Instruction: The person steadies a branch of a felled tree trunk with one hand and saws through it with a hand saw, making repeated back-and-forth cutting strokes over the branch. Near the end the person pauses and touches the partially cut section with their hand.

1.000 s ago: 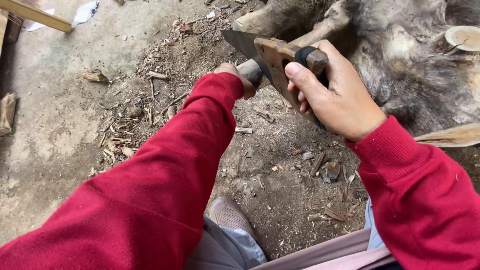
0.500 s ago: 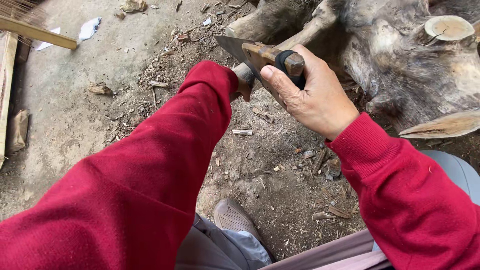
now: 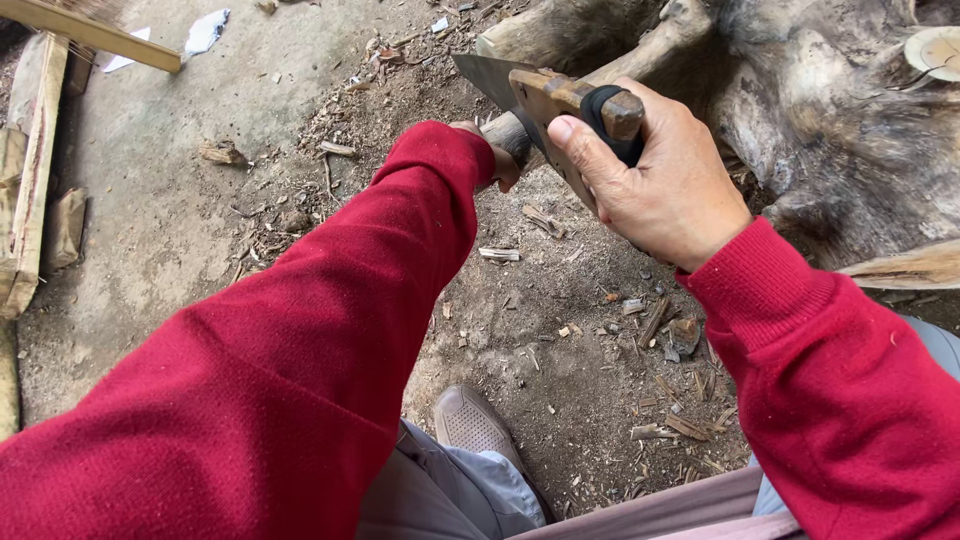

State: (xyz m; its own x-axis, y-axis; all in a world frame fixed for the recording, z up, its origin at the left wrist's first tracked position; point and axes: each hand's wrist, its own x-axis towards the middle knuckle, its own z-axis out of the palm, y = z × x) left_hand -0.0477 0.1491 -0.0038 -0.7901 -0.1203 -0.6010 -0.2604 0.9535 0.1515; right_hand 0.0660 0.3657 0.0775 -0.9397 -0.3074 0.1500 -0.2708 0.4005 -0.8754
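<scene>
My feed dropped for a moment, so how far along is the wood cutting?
Done: pale wood chips litter the dirt, so some cutting has happened. In hand: the right hand grips a wooden-handled cleaver with a grey blade, its edge by the short brown stick held by the left hand. Left: the stick's shape is hidden, so I cannot tell.

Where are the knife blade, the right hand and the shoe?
knife blade (image 3: 482,75), head view, flat metal near the tip.
right hand (image 3: 672,185), head view, back of hand.
shoe (image 3: 468,423), head view, toe.
</scene>
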